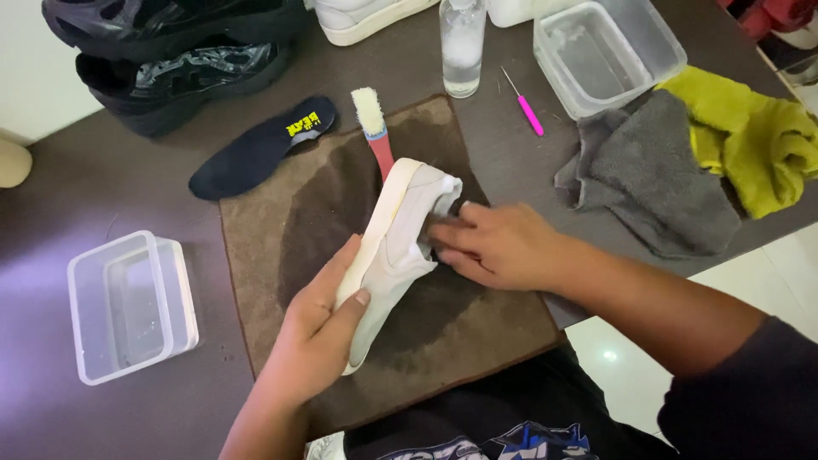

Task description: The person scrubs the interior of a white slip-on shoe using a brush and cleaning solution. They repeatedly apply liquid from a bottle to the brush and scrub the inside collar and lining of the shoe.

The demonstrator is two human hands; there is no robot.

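My left hand (319,328) grips a white sneaker (394,247) by its sole, holding it on its side above a brown towel (281,230). My right hand (498,247) presses against the sneaker's upper near the opening, fingers closed around a small dark object (445,217) that is mostly hidden. A red-handled brush with pale bristles (375,128) lies on the towel just beyond the sneaker's toe.
A dark insole (260,149) lies left of the brush. Black shoes (170,51) stand at the back left. A clear bottle (463,47), a clear tub (609,51), a pink pick tool (527,109), grey cloth (656,175) and yellow cloth (750,140) sit right. Another tub (128,302) is left.
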